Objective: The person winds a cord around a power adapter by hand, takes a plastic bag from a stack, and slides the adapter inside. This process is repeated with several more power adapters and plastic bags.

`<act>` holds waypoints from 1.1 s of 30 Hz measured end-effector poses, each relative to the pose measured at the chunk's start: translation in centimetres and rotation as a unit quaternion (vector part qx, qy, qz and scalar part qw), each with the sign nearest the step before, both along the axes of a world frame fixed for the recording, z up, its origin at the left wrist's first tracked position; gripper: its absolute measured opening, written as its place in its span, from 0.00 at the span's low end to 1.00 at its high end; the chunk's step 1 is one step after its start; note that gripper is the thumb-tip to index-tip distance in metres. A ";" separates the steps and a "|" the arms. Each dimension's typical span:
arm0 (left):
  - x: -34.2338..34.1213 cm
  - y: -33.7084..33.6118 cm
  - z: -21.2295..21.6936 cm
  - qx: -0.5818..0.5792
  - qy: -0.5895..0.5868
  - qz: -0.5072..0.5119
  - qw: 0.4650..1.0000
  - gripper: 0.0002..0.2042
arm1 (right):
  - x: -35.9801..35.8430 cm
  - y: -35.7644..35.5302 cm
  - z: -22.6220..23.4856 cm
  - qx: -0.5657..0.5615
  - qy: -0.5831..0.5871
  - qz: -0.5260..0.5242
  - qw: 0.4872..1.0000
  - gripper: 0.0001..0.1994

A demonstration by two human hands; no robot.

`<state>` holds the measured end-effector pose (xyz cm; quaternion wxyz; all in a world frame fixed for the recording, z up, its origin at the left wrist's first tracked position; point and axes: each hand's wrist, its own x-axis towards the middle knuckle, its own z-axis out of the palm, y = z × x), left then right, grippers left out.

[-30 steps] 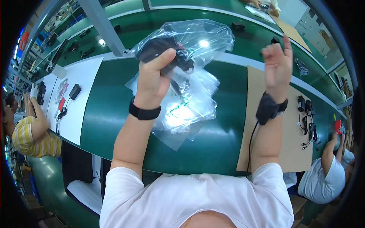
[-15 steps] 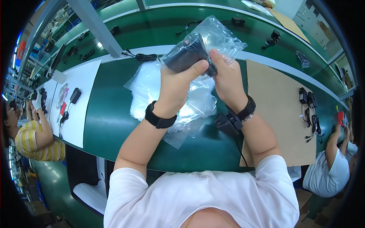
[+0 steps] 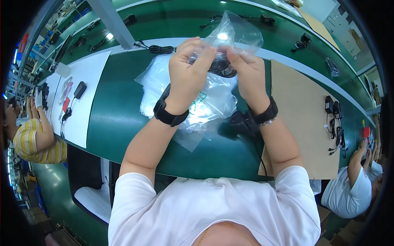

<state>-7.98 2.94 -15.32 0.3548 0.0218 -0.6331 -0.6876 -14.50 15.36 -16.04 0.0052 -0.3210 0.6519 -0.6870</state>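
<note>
pinching: left hand (image 3: 189, 67) and right hand (image 3: 245, 70) both closed on clear bag (image 3: 230, 41) holding dark item, raised over green bench (image 3: 119, 110). changed: hands drawn closer at bag's mouth; item now sits lower inside.

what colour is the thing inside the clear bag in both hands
Black, seen through the clear bag in the head view.
</note>
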 end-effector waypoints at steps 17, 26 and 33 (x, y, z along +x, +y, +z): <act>0.1 -1.3 0.3 -0.063 -0.052 -0.002 0.997 0.11 | -1.4 2.0 2.6 -0.088 -0.256 0.237 0.933 0.18; 0.2 -2.7 0.5 -0.222 -0.142 0.070 0.962 0.17 | -4.3 1.0 2.3 0.070 -0.241 0.319 0.914 0.20; 2.9 -5.3 6.4 -0.060 -0.001 0.152 0.987 0.16 | -25.0 6.3 -1.2 0.508 0.144 -0.196 0.826 0.15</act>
